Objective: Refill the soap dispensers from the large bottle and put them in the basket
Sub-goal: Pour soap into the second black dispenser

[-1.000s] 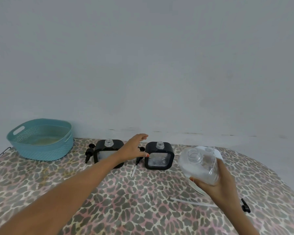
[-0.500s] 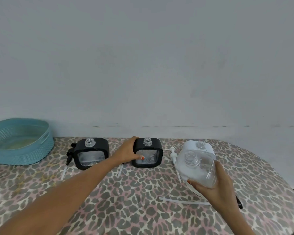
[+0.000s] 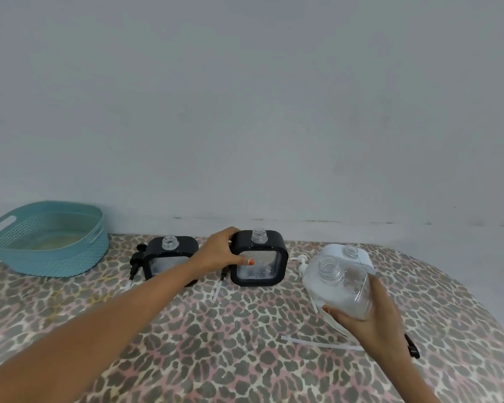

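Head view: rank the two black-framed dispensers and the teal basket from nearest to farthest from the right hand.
Measured from the right hand, which holds the large bottle:
1. Right black dispenser, in the middle, gripped by the left hand.
2. Left black dispenser, further left, partly behind the left forearm.
3. Teal basket, far left.

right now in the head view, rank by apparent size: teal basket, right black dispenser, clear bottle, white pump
1. teal basket
2. clear bottle and right black dispenser: look alike, bottle is nearer the camera, so not ranked
3. white pump
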A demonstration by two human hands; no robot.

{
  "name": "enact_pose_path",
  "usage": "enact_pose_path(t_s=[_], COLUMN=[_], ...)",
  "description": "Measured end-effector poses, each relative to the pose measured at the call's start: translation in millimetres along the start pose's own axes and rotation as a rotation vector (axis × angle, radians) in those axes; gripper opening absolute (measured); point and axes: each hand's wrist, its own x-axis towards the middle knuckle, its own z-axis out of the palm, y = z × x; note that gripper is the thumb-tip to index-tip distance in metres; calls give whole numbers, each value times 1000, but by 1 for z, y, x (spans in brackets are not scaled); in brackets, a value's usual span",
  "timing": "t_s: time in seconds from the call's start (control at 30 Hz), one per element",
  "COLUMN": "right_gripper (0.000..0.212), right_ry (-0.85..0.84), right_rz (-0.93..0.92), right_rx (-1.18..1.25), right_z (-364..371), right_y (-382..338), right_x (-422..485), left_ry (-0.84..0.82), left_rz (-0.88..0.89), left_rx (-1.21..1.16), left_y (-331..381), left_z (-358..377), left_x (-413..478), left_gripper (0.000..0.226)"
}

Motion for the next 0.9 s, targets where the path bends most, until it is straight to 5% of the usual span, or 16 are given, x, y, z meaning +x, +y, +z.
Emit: enact_pose_path(t_s=[0.53,0.9], right_gripper=[73,65], right_ry=[-84,-100], right_rz=[-200,-565], right_rx=[-125,-276], right_z=[15,44], right_y=[-47,-73], right_x=[1,11], left_ry=[-85,-126], left_rz=[20,5], left_rx=[-73,-78], left_y=[-10,-26], left_z=[-46,-55], left_x=[-106,-139], left_gripper=[54,58])
